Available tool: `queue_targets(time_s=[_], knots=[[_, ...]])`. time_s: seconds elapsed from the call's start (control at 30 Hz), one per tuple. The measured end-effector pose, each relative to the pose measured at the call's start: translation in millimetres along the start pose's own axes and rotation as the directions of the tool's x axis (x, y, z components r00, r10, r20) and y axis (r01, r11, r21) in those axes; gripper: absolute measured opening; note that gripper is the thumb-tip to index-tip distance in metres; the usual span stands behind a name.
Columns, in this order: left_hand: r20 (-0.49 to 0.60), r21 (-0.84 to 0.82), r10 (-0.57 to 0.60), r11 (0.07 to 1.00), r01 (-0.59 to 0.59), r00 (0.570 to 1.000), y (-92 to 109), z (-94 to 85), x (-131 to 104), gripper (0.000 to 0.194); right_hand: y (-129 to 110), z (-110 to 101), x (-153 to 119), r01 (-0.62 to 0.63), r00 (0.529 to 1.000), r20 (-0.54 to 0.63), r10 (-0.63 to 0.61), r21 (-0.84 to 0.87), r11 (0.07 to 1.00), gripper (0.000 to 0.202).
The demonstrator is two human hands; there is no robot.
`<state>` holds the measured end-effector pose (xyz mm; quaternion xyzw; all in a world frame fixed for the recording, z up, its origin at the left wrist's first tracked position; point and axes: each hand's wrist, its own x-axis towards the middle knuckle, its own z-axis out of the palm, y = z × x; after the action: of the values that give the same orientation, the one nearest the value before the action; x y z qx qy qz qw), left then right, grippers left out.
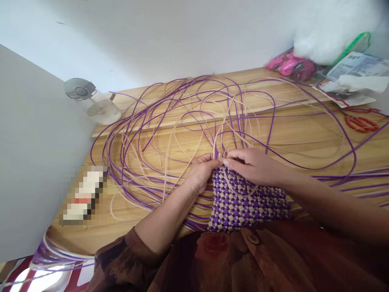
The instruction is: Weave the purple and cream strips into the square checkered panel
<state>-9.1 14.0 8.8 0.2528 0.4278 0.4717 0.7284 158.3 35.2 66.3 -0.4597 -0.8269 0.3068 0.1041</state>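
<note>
A woven panel point(243, 207) of purple and beige strips lies at the table's front edge, against the patterned shirt. At its upper left edge my left hand point(203, 170) pinches a beige strip between thumb and fingers. My right hand point(249, 164) is closed on the same spot, its fingertips almost touching the left ones. One beige strip point(232, 188) loops down over the panel's face. Long loose purple and beige strands point(136, 109) fan out from the panel across the table. The exact grip of the fingertips is partly hidden.
A clear bottle with a grey lid point(101, 107) stands at the back left. A pixelated object point(83, 194) lies at left. Red-handled pliers point(361, 123), a pink bundle point(290, 65) and papers point(355, 69) are at right on the wooden table point(182, 142). Strands hang over the left edge.
</note>
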Motion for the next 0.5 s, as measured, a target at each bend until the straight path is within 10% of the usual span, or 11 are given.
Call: queue_targets(time_s=[0.23, 0.5], knots=[[-0.04, -0.049, -0.011, 0.999, 0.009, 0.999, -3, 5.6, -2, 0.026, 15, 21, -3, 0.034, 0.991, -0.131, 0.015, 0.368, 0.929, 0.033], [-0.021, -0.029, -0.033, 0.999, 0.033, 0.999, -4, 3.6, -2, 0.028, 20, 15, -15, 0.045, 0.992, -0.121, -0.016, 0.238, 0.97, 0.036]])
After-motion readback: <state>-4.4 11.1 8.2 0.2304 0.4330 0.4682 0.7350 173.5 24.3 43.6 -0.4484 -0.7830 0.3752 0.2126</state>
